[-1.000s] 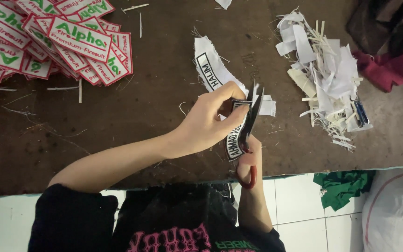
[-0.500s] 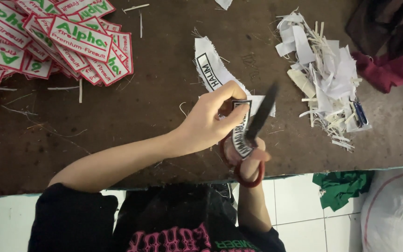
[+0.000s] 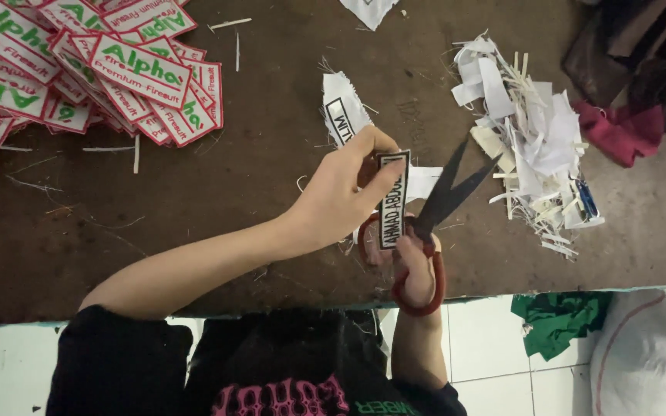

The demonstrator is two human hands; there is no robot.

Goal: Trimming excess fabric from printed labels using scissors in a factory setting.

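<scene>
The left hand pinches a narrow white cloth label with a black border and black lettering between thumb and fingertips, holding it upright just above the near edge of the brown table. The right hand grips the red loop handles of a pair of black-bladed scissors, whose blades stand spread apart, pointing toward one o'clock just beside the label. At ten o'clock lies a heap of red-edged white patches with green lettering, at two o'clock a pile of white cloth trimmings.
</scene>
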